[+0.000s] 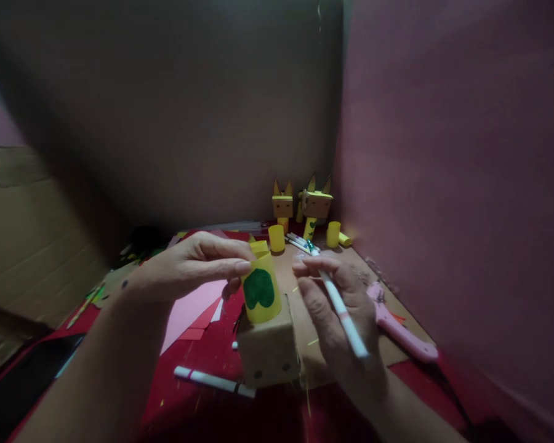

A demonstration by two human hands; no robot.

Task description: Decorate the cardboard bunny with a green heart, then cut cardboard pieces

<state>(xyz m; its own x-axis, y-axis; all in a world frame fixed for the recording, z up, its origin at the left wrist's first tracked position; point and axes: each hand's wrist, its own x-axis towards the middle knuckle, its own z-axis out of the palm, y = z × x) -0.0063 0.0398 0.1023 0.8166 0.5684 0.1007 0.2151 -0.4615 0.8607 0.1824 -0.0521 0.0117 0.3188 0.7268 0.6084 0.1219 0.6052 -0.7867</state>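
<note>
Left of centre, the left hand, nearly closed, is pinching the upright yellow tube by its rim above the cardboard box; rightward, the curled right hand is holding a slanting marker, apart.

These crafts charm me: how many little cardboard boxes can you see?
3. The front box is beneath the yellow tube in the left hand; the back left box and back right box are side by side farther away. Others could be hidden.
</note>
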